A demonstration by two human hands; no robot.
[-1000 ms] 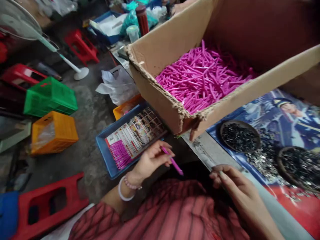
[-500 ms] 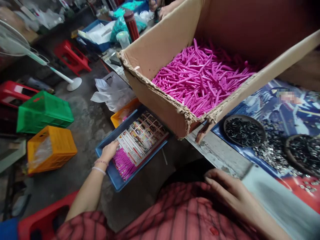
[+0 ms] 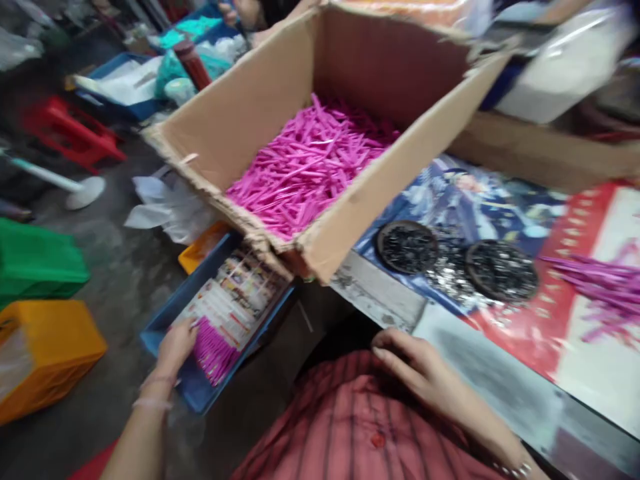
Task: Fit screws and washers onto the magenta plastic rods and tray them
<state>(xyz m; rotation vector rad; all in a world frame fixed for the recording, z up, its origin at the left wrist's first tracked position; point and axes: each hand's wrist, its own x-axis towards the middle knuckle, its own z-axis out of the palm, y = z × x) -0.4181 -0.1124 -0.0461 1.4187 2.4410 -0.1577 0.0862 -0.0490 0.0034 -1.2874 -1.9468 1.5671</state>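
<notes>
Fingers of left hand [image 3: 173, 350] sit blurred against the bundle of pink sticks [image 3: 213, 352] in the blue tray [image 3: 197, 393], just below the cardboard box [image 3: 260, 133]; motion blur hides whether they hold any, so grip cannot be told. Right hand [image 3: 415, 377] rests below the box against the striped shirt [image 3: 350, 413], fingers loosely curled, nothing visible in them. Printed sheet [image 3: 233, 297] lies in the tray under the sticks, with rows of small pictures; its text is too blurred to read, and no brand is legible anywhere.

Box corner overhangs the tray, and a knock from the left arm could tip the box and spill its heap of pink sticks [image 3: 305, 167]. Tray sits tilted, so a careless pull could slide its sticks out. Right of the box, loose pink sticks [image 3: 600, 287] lie on the poster [image 3: 465, 193], near two dishes of dark parts [image 3: 407, 247] and spilled silver bits [image 3: 453, 273]; a sleeve brushing past could mix them. Left of the box are a green crate [image 3: 35, 270], an orange crate [image 3: 45, 353] and a plastic bag [image 3: 170, 213]. Co-worker's hand [image 3: 235, 10] shows beyond the box.
</notes>
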